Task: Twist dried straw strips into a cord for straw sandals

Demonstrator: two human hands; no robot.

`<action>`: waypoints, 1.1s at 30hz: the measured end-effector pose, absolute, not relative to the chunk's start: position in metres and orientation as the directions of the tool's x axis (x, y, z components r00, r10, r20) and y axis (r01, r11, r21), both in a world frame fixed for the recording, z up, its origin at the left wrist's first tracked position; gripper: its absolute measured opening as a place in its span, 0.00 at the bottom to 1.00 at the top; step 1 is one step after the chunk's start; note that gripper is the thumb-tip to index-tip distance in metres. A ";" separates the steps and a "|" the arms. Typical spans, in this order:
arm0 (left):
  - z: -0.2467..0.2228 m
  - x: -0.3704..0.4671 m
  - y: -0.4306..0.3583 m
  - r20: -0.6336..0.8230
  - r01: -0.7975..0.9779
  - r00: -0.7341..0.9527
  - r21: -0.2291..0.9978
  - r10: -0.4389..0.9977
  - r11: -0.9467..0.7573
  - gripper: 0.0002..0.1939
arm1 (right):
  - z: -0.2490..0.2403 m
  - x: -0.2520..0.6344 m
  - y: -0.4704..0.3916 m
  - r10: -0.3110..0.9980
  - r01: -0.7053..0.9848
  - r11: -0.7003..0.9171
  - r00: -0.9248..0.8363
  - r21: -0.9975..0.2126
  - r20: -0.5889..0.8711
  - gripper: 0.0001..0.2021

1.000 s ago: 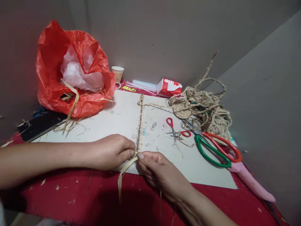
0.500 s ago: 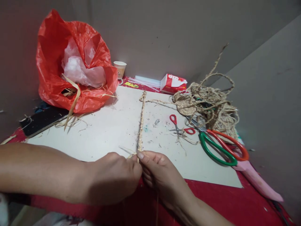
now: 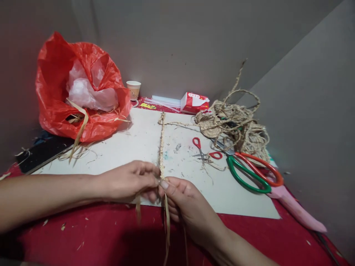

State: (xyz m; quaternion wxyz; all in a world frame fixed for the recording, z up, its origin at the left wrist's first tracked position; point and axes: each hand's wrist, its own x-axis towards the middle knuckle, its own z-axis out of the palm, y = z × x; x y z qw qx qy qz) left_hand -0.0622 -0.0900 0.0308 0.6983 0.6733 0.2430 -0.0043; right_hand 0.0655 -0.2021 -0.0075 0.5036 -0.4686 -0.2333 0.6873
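Note:
A braided straw cord (image 3: 161, 147) runs down the white board toward me, its near end between my two hands. My right hand (image 3: 187, 201) pinches that end between thumb and fingers. From the left, my left hand (image 3: 131, 180) meets it, thumb and fingertips closed on a straw strand at the braid's end; its fingers are partly smeared by motion. Loose straw strands (image 3: 167, 221) hang below the hands over the red cloth, and a blurred strand (image 3: 138, 208) dangles under my left hand. The cord's far end links to a heap of braided cord (image 3: 235, 118).
Small red-handled scissors (image 3: 203, 152) and large green-and-orange-handled scissors (image 3: 246, 173) lie right on the white board (image 3: 244, 207). A red plastic bag (image 3: 105, 129) and black phone (image 3: 41, 153) are left. A paper cup (image 3: 133, 91) and tissue pack (image 3: 194, 103) stand behind.
My left hand has turned from a fist to a flatter pinch and shifted slightly up and left. Straw strands now hang below the hands. The whole view has shifted a little.

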 end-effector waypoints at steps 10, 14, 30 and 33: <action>0.030 -0.067 -0.087 -0.417 0.425 0.885 0.905 0.208 0.003 0.10 | -0.002 0.079 -0.202 0.926 0.001 -0.366 -0.099 -0.931 -0.364 0.14; 0.025 -0.065 -0.081 -0.412 0.432 0.885 0.901 0.218 -0.048 0.10 | 0.002 0.077 -0.201 0.968 0.236 -0.230 -0.045 -0.944 -0.247 0.14; 0.012 -0.066 -0.086 -0.403 0.421 0.883 0.907 0.241 -0.025 0.12 | -0.002 0.083 -0.209 0.986 0.717 -0.097 -0.025 -0.691 -0.164 0.15; 0.012 -0.065 -0.088 -0.366 0.391 0.895 0.919 0.256 -0.053 0.12 | 0.002 0.081 -0.208 0.983 0.618 -0.124 -0.032 -0.777 -0.182 0.16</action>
